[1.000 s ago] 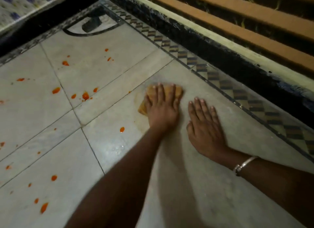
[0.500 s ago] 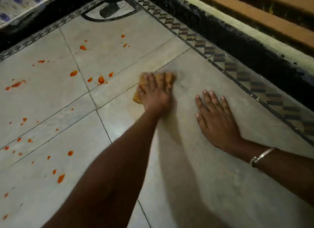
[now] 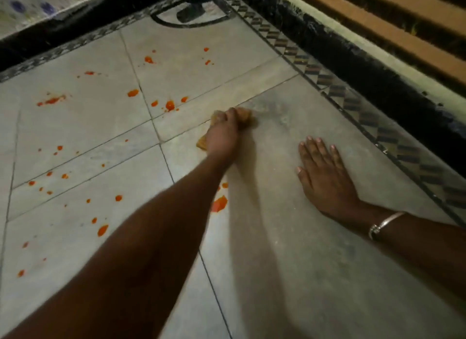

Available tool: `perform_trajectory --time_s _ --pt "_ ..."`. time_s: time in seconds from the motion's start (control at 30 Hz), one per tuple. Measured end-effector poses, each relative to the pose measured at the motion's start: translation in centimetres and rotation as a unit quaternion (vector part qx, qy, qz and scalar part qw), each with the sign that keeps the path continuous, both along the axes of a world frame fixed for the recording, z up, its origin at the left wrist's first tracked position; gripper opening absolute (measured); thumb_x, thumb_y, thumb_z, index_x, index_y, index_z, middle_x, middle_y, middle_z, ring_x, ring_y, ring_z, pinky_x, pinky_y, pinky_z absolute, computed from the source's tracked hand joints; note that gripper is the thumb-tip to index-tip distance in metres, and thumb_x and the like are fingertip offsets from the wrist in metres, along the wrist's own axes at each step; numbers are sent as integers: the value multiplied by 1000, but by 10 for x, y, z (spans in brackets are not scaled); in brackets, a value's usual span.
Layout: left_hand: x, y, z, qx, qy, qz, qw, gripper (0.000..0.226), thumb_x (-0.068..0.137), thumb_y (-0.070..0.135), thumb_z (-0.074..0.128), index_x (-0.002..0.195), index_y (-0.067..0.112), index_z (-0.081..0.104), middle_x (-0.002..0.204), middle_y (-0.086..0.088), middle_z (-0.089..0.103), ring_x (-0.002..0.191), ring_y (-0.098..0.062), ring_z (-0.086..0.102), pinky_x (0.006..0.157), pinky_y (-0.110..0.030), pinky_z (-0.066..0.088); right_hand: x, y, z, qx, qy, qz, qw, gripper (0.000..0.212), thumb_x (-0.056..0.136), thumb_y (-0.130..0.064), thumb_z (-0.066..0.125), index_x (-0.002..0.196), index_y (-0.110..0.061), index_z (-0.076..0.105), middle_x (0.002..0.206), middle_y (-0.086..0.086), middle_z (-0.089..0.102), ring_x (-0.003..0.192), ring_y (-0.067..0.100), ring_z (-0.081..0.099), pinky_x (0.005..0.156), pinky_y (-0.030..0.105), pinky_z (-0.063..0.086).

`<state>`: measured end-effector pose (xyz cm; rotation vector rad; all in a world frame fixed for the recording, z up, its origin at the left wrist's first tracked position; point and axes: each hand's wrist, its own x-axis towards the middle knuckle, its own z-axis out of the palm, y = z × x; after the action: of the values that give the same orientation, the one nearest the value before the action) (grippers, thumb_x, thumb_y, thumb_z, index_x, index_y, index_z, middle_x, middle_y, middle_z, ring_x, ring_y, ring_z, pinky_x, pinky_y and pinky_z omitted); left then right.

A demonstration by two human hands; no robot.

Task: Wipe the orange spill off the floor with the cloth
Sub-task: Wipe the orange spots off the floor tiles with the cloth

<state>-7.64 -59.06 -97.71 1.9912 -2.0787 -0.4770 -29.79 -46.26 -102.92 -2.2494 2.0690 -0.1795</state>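
Observation:
An orange-yellow cloth lies on the grey tiled floor, mostly covered by my left hand, whose fingers curl over it and press it down. Orange spill drops sit just left of and beyond the cloth, and many more are scattered over the tiles to the left. A larger orange blot shows beside my left forearm. My right hand lies flat on the floor to the right of the cloth, fingers spread, holding nothing.
A patterned tile border and a dark raised kerb run diagonally along the right. A dark object lies inside a black curved line at the far corner. A low wall with blue-dotted tiles closes the far left.
My left hand has slid the cloth leftward toward the drops and its fingers have curled over it. The view has shifted, bringing more spill into sight. My right hand stays flat.

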Motion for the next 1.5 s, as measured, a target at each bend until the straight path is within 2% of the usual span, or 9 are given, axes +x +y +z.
perform_trajectory --time_s 0.1,0.27,0.43,0.6,0.73,0.93,1.1,1.3,1.5 --pt "33 10 40 16 268 164 949 31 110 26 45 130 5 58 125 -22 68 114 -41 65 92 -47 56 -2 16 2 0 -10 5 1000 72 99 -45 12 159 -8 27 167 11 24 156 25 16 128 45 7" --pt "69 81 62 215 618 212 726 32 111 30 43 124 10 64 117 -14 76 108 -34 74 82 -44 64 6 31 5 15 -19 39 999 69 102 -45 16 160 -9 23 169 10 17 158 22 9 128 43 4" --pt "92 115 31 11 338 373 864 47 111 34 43 140 0 55 137 -21 60 125 -38 57 106 -45 45 18 28 15 13 -24 52 998 61 108 -40 29 162 -12 19 170 8 10 158 20 3 128 42 0" --pt "42 144 -2 -33 50 -20 998 62 107 52 20 161 26 33 172 -5 23 159 -25 17 126 -51 9 48 26 15 14 -16 85 996 63 107 -41 29 163 -17 12 171 6 4 158 20 0 128 43 0" --pt "25 132 -29 26 -113 -95 989 63 109 56 10 166 33 0 175 0 -9 160 -21 -15 125 -61 -11 67 30 2 22 -3 97 995 63 106 -44 22 163 -19 13 171 5 9 158 22 5 128 45 6" --pt "25 180 -48 4 -100 116 988 73 103 63 4 167 27 -2 175 -6 -6 161 -28 -12 125 -62 -9 63 34 -3 13 13 95 995 68 103 -48 17 162 -15 19 170 7 15 157 25 12 127 47 12" --pt "10 142 -43 10 -111 -54 992 71 102 64 2 166 33 -1 175 -2 -8 161 -24 -13 126 -60 -11 62 35 -5 11 17 103 994 65 103 -43 18 162 -15 20 170 8 15 157 25 12 127 47 11" --pt "67 151 -46 21 -99 128 987 72 104 60 5 167 27 -4 175 -6 -7 161 -29 -11 126 -63 -4 63 35 -3 9 8 97 995 66 103 -45 22 162 -15 18 170 7 14 157 24 11 127 45 10" --pt "-6 171 -50 24 -93 34 995 75 103 62 6 167 24 -2 175 -8 -7 160 -30 -14 125 -63 -8 63 35 -4 4 22 102 995 66 103 -43 19 162 -14 20 169 9 16 157 25 12 127 48 12"
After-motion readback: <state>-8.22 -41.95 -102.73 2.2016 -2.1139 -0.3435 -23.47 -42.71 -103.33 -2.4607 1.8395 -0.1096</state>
